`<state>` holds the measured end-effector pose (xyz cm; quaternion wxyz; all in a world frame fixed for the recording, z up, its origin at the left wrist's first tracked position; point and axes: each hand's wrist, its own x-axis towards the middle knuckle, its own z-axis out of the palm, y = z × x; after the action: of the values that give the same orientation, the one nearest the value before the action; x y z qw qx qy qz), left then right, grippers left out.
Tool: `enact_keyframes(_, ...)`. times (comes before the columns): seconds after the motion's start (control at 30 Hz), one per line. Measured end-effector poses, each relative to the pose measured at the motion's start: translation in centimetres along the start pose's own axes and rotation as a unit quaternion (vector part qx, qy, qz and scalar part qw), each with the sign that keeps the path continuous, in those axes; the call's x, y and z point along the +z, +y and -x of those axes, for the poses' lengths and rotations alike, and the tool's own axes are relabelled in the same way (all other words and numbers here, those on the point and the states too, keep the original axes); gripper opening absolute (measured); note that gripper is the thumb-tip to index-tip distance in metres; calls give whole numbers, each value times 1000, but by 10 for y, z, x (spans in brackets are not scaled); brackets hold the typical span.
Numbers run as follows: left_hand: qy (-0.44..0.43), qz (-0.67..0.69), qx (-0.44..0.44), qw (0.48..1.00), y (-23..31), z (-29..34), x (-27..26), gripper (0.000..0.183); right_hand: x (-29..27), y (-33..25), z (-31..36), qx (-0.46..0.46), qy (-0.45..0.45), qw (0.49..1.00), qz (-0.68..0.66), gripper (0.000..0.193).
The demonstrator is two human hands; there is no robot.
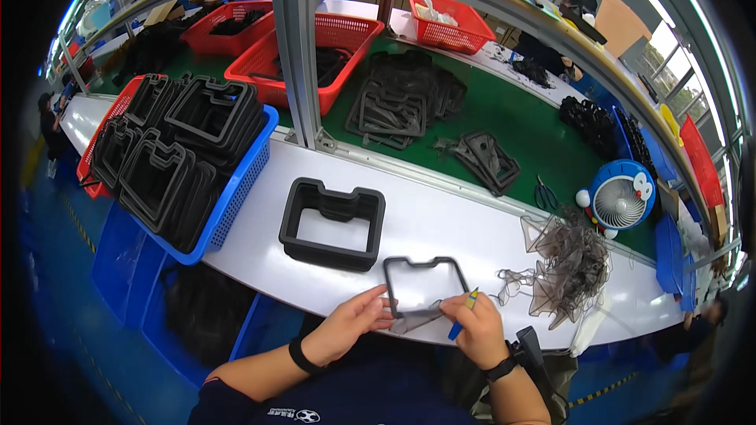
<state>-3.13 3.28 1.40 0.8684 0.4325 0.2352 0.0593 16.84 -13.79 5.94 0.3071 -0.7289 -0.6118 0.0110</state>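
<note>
A thin black rectangular frame [390, 290], probably a rubber gasket, is tilted over the white table edge in front of me. My left hand [352, 326] pinches its lower left corner. In my right hand [479, 332] is a slim yellow-and-blue pen-like tool [472, 297], and the fingertips meet the frame's lower right corner. A smoky, see-through strip of scrap film [415, 321] hangs along the lower bar. Left of the frame, a neat stack of matching black frames [335, 256] stands on the table.
Translucent scrap trimmings [575, 267] lie heaped at right, near a blue fan [622, 198] and scissors [545, 194]. A blue basket [236, 208] at left is full of black frames. Untidy frames [402, 94] cover the green mat behind a metal post [295, 55]; red baskets [346, 27] stand beyond.
</note>
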Motion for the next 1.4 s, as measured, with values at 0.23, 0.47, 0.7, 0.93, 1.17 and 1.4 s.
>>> enact_keyframes(0.23, 10, -12, -68, 998, 3, -11, 9, 40, 31, -33, 27, 34, -15, 998, -48, 43)
enact_keyframes(0.47, 31, -127, 34, 991, 0, 3, 22, 39, 58, -24, 31, 123, 54, 977, -168, 13)
enact_keyframes(0.7, 72, -98, 19, 992, -6, 14, 3, 45, -36, 122, 40, 343, 412, 805, -254, 11)
enact_keyframes(0.93, 28, 23, -54, 998, 8, 25, 6, 59, -88, 123, 30, 136, 269, 868, 395, 47)
enact_keyframes(1.17, 16, 51, -43, 998, -4, 15, 6, 48, 13, -36, 24, 92, 15, 965, -243, 42)
enact_keyframes(1.4, 6, 67, -35, 997, -3, 13, 10, 39, 50, -58, 25, 8, 116, 969, -219, 29)
